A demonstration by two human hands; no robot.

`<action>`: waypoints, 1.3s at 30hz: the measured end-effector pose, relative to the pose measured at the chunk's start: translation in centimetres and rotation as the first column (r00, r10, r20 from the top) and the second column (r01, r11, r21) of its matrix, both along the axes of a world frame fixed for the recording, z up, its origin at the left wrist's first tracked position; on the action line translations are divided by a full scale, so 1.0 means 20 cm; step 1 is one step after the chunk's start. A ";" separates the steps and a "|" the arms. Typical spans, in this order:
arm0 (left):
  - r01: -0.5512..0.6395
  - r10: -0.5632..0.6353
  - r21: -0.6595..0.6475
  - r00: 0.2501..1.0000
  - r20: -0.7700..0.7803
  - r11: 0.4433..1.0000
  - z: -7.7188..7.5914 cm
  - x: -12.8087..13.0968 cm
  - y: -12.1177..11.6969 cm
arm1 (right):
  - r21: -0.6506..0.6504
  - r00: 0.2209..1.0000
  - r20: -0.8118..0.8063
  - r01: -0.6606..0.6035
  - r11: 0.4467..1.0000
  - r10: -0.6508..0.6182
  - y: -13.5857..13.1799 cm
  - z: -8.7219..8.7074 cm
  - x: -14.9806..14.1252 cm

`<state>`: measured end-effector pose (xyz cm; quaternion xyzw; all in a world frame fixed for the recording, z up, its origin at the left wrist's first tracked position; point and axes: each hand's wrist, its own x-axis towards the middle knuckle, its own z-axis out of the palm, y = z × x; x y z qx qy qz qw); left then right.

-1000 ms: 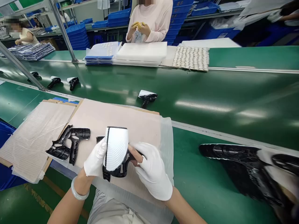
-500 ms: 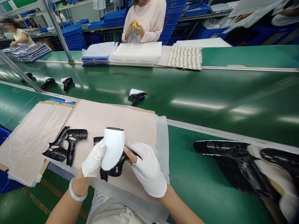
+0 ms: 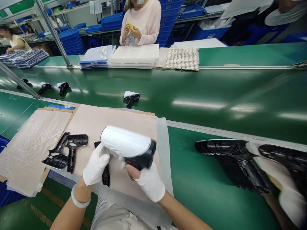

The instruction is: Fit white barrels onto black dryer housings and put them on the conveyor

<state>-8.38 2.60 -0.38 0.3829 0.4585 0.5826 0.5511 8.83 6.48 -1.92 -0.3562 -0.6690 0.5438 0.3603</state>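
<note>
The left grip (image 3: 96, 165) and right grip (image 3: 149, 182), both white-gloved, are clenched on a white ribbed shell (image 3: 123, 141) and its black housing (image 3: 141, 159), held above a padded sheet (image 3: 115, 121) on the green tabletop (image 3: 211, 163). Black moulded halves (image 3: 74, 139) lie on the padding, probably to protect their glossy surfaces.

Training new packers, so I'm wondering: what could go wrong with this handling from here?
The thumb of the right hand looks bare against the glossy black housing, so it may leave smudges. The white ribbed shell, held between that hand and the left hand, sits above a loose black plastic part; if it slipped, the surfaces could get scratched.
</note>
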 end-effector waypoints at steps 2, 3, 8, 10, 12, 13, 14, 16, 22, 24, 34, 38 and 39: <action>0.019 -0.011 0.089 0.996 -0.092 0.996 0.05 0.00 0.02 | -0.331 0.958 -0.210 -0.258 0.908 0.196 -0.02 0.06 0.01; 0.015 0.000 0.118 0.992 -0.125 0.993 0.08 0.00 0.03 | -0.499 0.905 -0.351 -0.397 0.770 0.240 -0.03 0.08 0.01; 0.040 0.035 0.216 0.943 -0.332 0.975 0.20 0.01 0.06 | -0.768 0.821 -0.563 -0.562 0.308 0.092 -0.06 0.03 -0.02; 0.058 0.054 0.238 0.897 -0.439 0.970 0.21 0.01 0.06 | -0.790 0.830 -0.556 -0.546 0.280 0.052 -0.07 -0.01 -0.04; 0.055 0.098 0.285 0.863 -0.496 0.957 0.21 0.01 0.06 | -0.809 0.840 -0.542 -0.525 0.264 0.011 -0.09 -0.04 -0.05; 0.045 0.119 0.307 0.862 -0.493 0.951 0.20 0.01 0.05 | -0.809 0.838 -0.546 -0.530 0.253 0.012 -0.10 -0.04 -0.05; 0.031 0.134 0.328 0.873 -0.468 0.944 0.19 0.01 0.05 | -0.792 0.821 -0.571 -0.560 0.242 0.031 -0.11 -0.03 -0.04; 0.000 0.152 0.376 0.915 -0.374 0.927 0.17 0.00 0.04 | -0.722 0.752 -0.657 -0.650 0.236 0.061 -0.13 0.01 -0.01; -0.038 0.134 0.313 0.948 -0.290 0.949 0.09 -0.01 0.02 | -0.755 0.813 -0.581 -0.526 0.391 -0.029 -0.19 0.21 0.08; -0.061 0.117 0.247 0.968 -0.221 0.967 0.08 0.00 0.02 | -0.750 0.841 -0.541 -0.484 0.450 0.004 -0.19 0.24 0.08; -0.139 0.234 0.270 0.903 -0.360 0.953 0.12 0.06 -0.01 | -0.603 0.872 -0.480 -0.403 0.688 0.090 -0.15 0.19 0.02; -0.222 0.334 0.306 0.858 -0.391 0.926 0.11 0.08 -0.01 | -0.553 0.854 -0.473 -0.478 0.683 0.215 -0.13 0.21 -0.01; -0.238 0.346 0.311 0.865 -0.363 0.920 0.11 0.09 -0.01 | -0.542 0.858 -0.450 -0.482 0.689 0.246 -0.12 0.21 -0.01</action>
